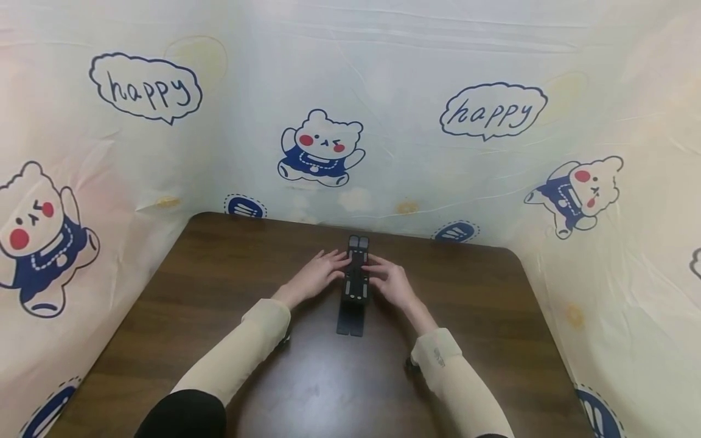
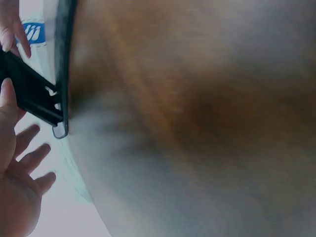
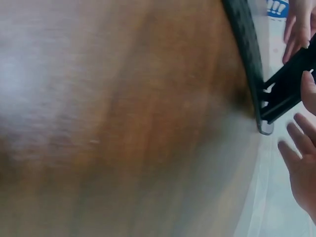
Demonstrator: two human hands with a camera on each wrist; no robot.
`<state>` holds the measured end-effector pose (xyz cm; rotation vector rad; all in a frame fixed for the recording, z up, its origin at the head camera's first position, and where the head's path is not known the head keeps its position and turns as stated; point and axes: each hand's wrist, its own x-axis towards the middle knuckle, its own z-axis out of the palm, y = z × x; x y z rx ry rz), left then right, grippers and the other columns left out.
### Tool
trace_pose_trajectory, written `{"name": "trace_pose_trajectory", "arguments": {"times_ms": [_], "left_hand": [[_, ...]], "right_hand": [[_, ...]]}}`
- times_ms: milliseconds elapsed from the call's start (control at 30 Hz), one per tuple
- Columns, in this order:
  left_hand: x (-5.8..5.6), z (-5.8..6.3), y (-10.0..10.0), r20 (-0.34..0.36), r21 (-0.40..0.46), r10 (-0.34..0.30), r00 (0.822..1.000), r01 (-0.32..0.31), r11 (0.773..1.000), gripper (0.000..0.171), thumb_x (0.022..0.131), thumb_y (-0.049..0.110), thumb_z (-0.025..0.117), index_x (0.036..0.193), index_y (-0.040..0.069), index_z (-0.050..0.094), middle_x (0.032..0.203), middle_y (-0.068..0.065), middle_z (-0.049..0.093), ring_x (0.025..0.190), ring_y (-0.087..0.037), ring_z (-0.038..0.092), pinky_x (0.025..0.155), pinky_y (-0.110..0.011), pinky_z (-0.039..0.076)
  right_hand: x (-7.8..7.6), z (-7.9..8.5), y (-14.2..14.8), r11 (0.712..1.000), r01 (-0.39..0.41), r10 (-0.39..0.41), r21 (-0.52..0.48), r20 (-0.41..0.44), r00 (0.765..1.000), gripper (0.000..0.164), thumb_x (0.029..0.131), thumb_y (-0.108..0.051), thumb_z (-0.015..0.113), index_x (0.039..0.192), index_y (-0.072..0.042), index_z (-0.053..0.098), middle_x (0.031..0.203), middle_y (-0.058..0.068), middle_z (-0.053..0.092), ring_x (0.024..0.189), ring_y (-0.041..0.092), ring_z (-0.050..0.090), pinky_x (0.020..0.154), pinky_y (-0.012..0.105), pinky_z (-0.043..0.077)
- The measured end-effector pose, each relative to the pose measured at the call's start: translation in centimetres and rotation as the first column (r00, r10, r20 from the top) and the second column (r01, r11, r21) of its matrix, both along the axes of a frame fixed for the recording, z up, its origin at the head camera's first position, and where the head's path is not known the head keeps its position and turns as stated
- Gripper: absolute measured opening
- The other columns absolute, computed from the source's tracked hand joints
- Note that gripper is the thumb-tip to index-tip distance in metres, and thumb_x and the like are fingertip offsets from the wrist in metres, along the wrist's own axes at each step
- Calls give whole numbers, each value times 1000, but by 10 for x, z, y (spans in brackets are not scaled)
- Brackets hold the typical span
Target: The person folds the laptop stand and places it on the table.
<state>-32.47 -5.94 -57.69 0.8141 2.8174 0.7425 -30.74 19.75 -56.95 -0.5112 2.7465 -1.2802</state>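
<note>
A black folding stand (image 1: 356, 274) is at the table's middle, its upper panel tilted over a flat base plate (image 1: 350, 319) that sticks out towards me. Grey pads line the panel and two tabs top its far end. My left hand (image 1: 316, 275) holds the panel's left edge between thumb and fingers. On the opposite edge, my right hand (image 1: 392, 282) grips in the same way. Both wrist views catch the stand (image 2: 32, 91) from the side, with the panel meeting a long flat plate (image 3: 245, 54) at an angle. The outer fingers of each hand are spread off the panel.
The brown wooden table (image 1: 449, 316) has rounded far corners. A pale cloth (image 1: 400, 55) printed with bears and "happy" bubbles hangs behind it and along both sides. Light sleeves (image 1: 241, 344) cover my forearms.
</note>
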Motion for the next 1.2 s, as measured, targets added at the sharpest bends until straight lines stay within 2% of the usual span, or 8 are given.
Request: {"name": "trace_pose_trajectory", "arguments": {"times_ms": [200, 367, 400, 600, 633, 800, 1033, 1200], "left_hand": [[5, -7, 2, -142, -179, -58, 988, 32, 983, 54, 115, 34, 58, 165, 13, 51, 177, -18, 38, 167, -42, 32, 136, -69, 23], [6, -17, 3, -144, -178, -85, 986, 59, 982, 56, 114, 34, 61, 164, 12, 51, 174, -20, 43, 166, -45, 34, 135, -72, 24], [3, -26, 2, -154, -177, -90, 984, 62, 982, 57, 114, 36, 60, 165, 13, 50, 174, -19, 44, 167, -45, 33, 134, -72, 24], [6, -30, 1, -98, -176, -85, 992, 67, 982, 65, 112, 40, 63, 169, 17, 44, 175, -21, 42, 167, -46, 31, 133, -75, 24], [10, -22, 2, -75, -181, -79, 994, 65, 981, 66, 111, 38, 65, 170, 16, 44, 175, -22, 41, 167, -47, 31, 132, -76, 24], [12, -19, 3, -26, -196, -51, 998, 45, 980, 69, 109, 33, 68, 171, 15, 41, 176, -21, 39, 168, -47, 29, 133, -75, 23], [-2, -59, -6, 49, -169, -22, 999, 30, 985, 76, 109, 46, 67, 174, 34, 31, 180, -16, 35, 170, -45, 24, 133, -77, 21], [11, -44, -5, 98, -130, -14, 995, 27, 991, 72, 110, 41, 66, 174, 30, 34, 180, -20, 33, 169, -48, 23, 132, -80, 16]], "right_hand": [[4, -9, 1, 991, -19, 30, 135, -80, 996, 39, 103, -8, 76, 142, -10, 74, 157, 11, 65, 160, 38, 48, 132, 66, 34], [7, -13, 1, 971, -43, 70, 237, -108, 992, 42, 103, -10, 77, 144, -8, 72, 160, 13, 62, 157, 38, 51, 131, 65, 36], [7, -14, 1, 966, -46, 77, 256, -113, 991, 42, 103, -10, 77, 145, -8, 71, 161, 13, 61, 157, 38, 52, 131, 64, 37], [9, -19, 1, 938, -61, 112, 341, -131, 985, 45, 103, -12, 77, 148, -9, 69, 165, 11, 58, 155, 34, 56, 129, 59, 43], [10, -20, 1, 937, -62, 114, 343, -133, 984, 45, 103, -11, 77, 148, -9, 69, 166, 10, 57, 154, 34, 56, 128, 58, 44], [8, -26, 1, 936, -63, 121, 345, -150, 981, 46, 104, -13, 76, 149, -9, 68, 168, 8, 55, 152, 32, 59, 125, 54, 49], [13, -32, 2, 929, -94, 143, 357, -113, 983, 49, 104, -12, 75, 152, -9, 65, 171, 8, 52, 151, 33, 60, 123, 53, 51], [16, -37, 5, 926, -105, 149, 362, -96, 984, 49, 106, -14, 74, 154, -10, 64, 172, 10, 50, 154, 34, 56, 125, 53, 49]]}}
